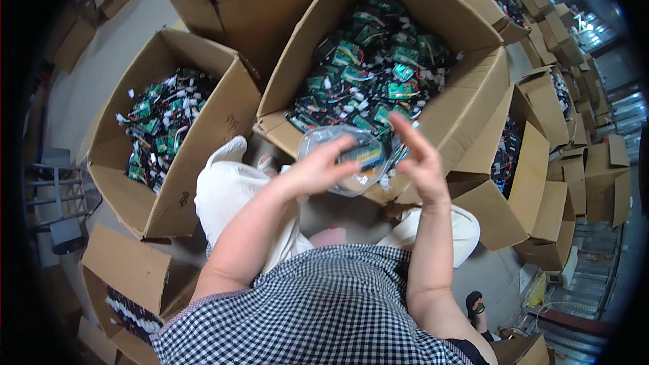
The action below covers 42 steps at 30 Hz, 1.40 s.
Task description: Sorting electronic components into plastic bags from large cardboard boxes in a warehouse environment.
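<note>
My left hand (323,164) is over a round clear plastic tub (312,138) at the near edge of a large cardboard box. Between its thumb and fingers is a green circuit board (368,156) with a dark body, slightly smeared by motion. My right hand (422,165) is raised just right of the tub, its fingers apart and blurred, with nothing visible in it. The large box (466,105) in front of me is heaped with green circuit boards (348,54) with wires and white connectors.
A smaller box (203,138) of similar boards stands on the left. More open cartons (534,155) line the right side. Another carton (128,263) is at the lower left, near a grey metal frame (57,192). Far right, a sandaled foot (476,307) shows.
</note>
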Each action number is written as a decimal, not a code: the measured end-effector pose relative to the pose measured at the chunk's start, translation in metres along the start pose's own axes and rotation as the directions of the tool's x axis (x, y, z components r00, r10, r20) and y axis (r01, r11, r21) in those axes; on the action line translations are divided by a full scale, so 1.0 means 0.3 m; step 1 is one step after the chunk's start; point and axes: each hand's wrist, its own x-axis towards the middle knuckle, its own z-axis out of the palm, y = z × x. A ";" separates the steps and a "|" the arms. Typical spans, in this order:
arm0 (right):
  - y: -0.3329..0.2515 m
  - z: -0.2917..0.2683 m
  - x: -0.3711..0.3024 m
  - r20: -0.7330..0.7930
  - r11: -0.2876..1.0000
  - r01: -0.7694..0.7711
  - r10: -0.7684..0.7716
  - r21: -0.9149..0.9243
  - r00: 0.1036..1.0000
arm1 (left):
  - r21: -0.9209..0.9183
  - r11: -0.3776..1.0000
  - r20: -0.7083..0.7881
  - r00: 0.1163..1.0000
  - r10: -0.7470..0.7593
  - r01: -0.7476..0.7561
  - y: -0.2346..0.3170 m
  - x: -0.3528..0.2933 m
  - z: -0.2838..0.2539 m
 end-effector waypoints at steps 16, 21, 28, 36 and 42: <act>-0.079 0.051 0.061 0.630 0.755 0.350 0.105 -0.554 0.769 | -0.149 0.923 0.374 0.884 -0.281 0.356 0.073 -0.112 -0.050; 0.045 -0.041 0.049 -0.477 0.974 -0.165 0.219 0.153 0.851 | -0.410 0.876 -0.375 0.828 -0.416 0.254 0.010 -0.126 -0.153; 0.301 -0.102 0.061 -0.439 0.867 -0.490 0.475 0.087 0.763 | -0.417 0.142 -0.858 0.337 -0.388 -0.898 -0.048 -0.260 -0.487; 0.612 0.038 0.372 -0.039 0.476 -0.040 0.010 -0.879 0.999 | -0.650 0.687 -0.600 0.774 -0.203 -0.323 -0.124 -0.074 -0.430; 0.792 0.198 0.484 0.053 0.049 0.031 0.554 -0.998 0.831 | -0.611 0.786 -0.539 0.775 -0.329 -0.091 -0.105 0.022 -0.363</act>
